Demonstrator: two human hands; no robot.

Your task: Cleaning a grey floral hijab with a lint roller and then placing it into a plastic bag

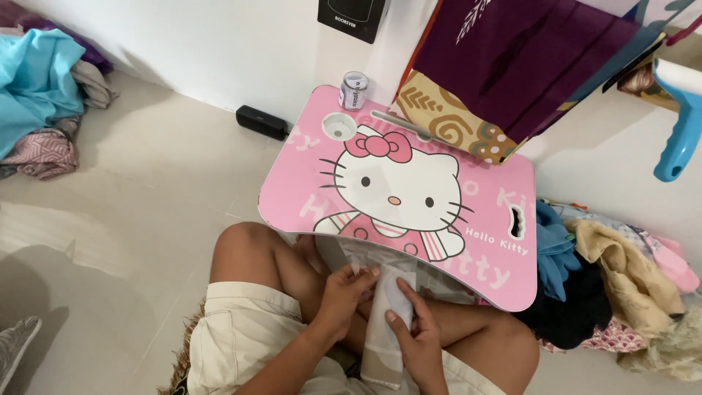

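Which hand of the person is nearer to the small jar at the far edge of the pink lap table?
The left hand. It holds the clear packet on the side below the small jar. The right hand lies lower and further right on the packet, so further away.

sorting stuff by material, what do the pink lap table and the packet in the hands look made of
The lap table looks like a hard board with a smooth printed, slightly glossy top; it may be laminated wood fibre or plastic. The packet, held by the left hand and right hand, looks like thin clear plastic film, see-through and faintly shiny.
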